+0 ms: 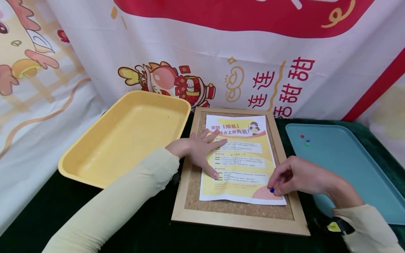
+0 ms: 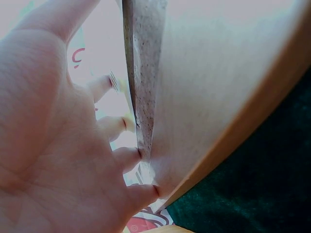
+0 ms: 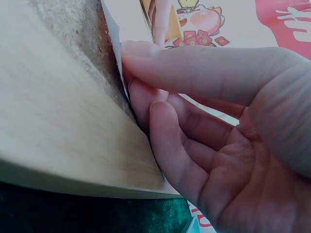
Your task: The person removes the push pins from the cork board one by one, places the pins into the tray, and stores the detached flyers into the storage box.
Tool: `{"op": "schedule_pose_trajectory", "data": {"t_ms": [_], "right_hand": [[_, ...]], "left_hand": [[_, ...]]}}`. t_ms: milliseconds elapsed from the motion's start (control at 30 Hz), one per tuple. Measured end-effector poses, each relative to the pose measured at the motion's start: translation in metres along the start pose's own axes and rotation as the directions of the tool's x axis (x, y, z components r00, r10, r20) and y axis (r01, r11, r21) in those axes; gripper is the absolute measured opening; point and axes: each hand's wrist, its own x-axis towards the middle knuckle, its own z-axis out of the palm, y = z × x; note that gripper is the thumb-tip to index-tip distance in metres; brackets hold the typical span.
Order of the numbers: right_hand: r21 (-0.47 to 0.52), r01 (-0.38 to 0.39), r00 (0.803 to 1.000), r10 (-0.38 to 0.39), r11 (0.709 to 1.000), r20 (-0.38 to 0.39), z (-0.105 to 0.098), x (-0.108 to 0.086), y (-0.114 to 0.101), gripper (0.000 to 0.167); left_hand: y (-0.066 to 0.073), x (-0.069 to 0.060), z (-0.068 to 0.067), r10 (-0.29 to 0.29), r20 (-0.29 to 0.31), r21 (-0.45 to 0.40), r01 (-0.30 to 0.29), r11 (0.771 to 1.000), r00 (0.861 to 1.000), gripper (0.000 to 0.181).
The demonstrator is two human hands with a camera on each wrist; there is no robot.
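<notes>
Pinching a blue pin (image 1: 272, 190) between the right fingers (image 1: 279, 173) near the lower right corner of the yellow sheet (image 1: 242, 154) on the corkboard (image 1: 237, 208); resting the left fingers (image 1: 218, 143), spread wide, on the sheet. Could skew the sheet by pushing sideways, or lose the pin through loose pinching.

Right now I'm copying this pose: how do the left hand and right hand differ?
The left hand is spread; the right hand pinches a blue pin. The left lies on the left side of the paper, the right near its lower right corner. Both touch the paper.
</notes>
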Motion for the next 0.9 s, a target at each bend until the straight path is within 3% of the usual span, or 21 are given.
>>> {"op": "schedule_pose_trajectory", "data": {"t_ms": [900], "right_hand": [[-0.088, -0.012, 1.0, 0.012, 0.996, -0.008, 0.0049, 0.0025, -0.0069, 0.005]], "left_hand": [[-0.0008, 0.0018, 0.0015, 0.009, -0.011, 0.006, -0.009, 1.0, 1.0, 0.125]]}}
